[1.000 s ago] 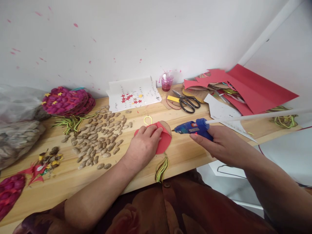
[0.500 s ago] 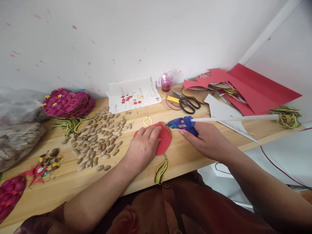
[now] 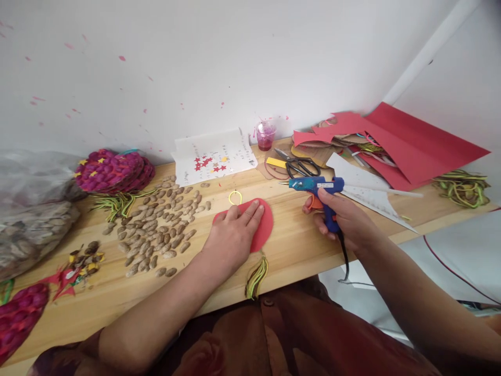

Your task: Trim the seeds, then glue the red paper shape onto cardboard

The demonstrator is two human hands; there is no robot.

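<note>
My left hand (image 3: 231, 230) lies flat, fingers stretched, on a round red paper disc (image 3: 265, 224) on the table. A yellow loop (image 3: 235, 197) sticks out at the disc's far edge, and a green, yellow and brown tassel (image 3: 257, 277) hangs from its near edge. In my right hand (image 3: 340, 216) is a blue hot glue gun (image 3: 315, 184) with an orange trigger, its nozzle pointing left above the table, apart from the disc. A white glue stick (image 3: 383, 191) juts from its back.
Many peanuts (image 3: 156, 230) are spread left of the disc. Behind lie white paper with stars (image 3: 213, 162), black-handled scissors (image 3: 299, 164) and a plastic cup of red liquid (image 3: 265, 137). Red paper (image 3: 422, 146) is piled at right. Purple decorated discs (image 3: 111, 169) are stacked at left.
My right hand has pulled the glue gun away from the disc's edge, to the right and up, turning it upright. My left fingers have flattened out on the disc.
</note>
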